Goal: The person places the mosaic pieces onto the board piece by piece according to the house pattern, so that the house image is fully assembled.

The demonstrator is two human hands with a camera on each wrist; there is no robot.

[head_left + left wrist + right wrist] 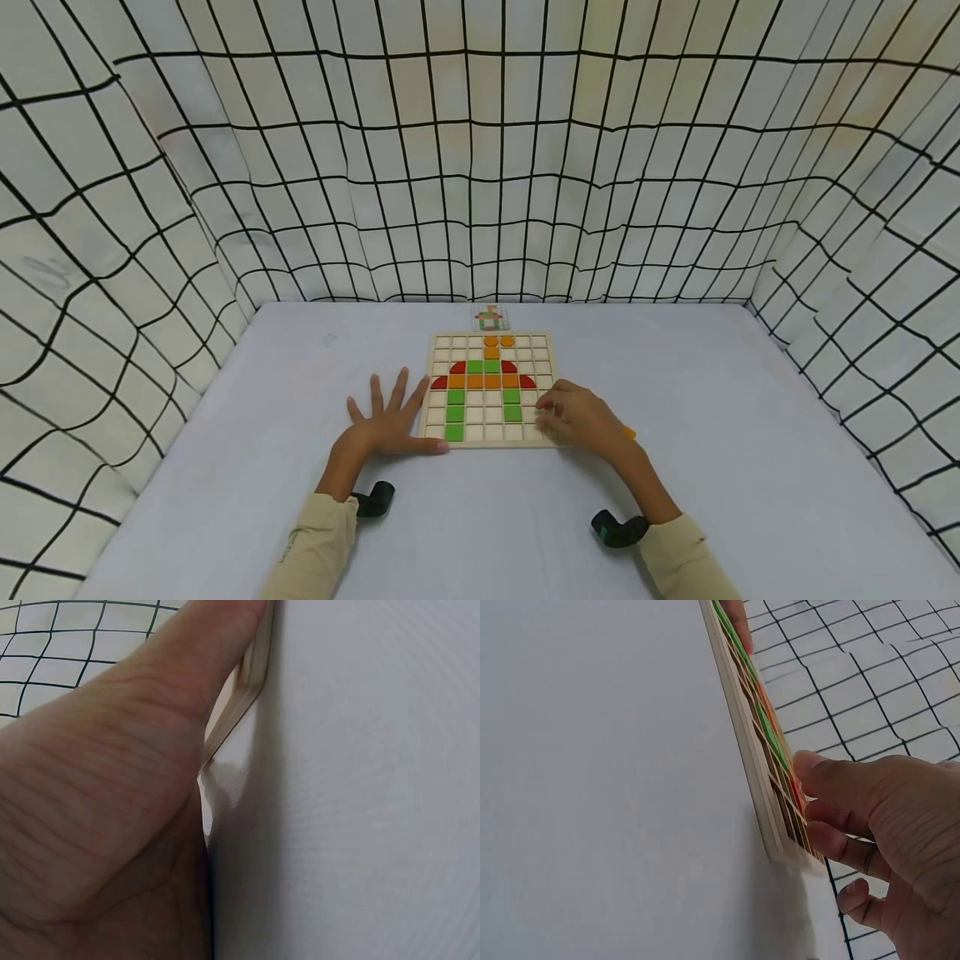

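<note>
A wooden grid board (pixel 474 444) lies on the table, bearing green, orange and red tiles in a symmetrical pattern with orange pieces at its top. My left hand (pixel 387 427) is spread flat at the board's left side, its thumb along the lower left corner. In the left wrist view, that thumb (pixel 172 682) reaches over the board's edge (pixel 259 664). Over the board's right edge is my right hand (pixel 581 417), its fingers loosely bent. The right wrist view shows the thumb (pixel 810 763) and fingertips apart close over the tiles, with no piece visible between them.
A small pattern card (pixel 491 317) lies just beyond the board's far edge. Something orange (pixel 629 432) peeks out beside my right wrist. The white table (pixel 495 525) is bounded at the back and sides by white walls with black netting (pixel 468 208).
</note>
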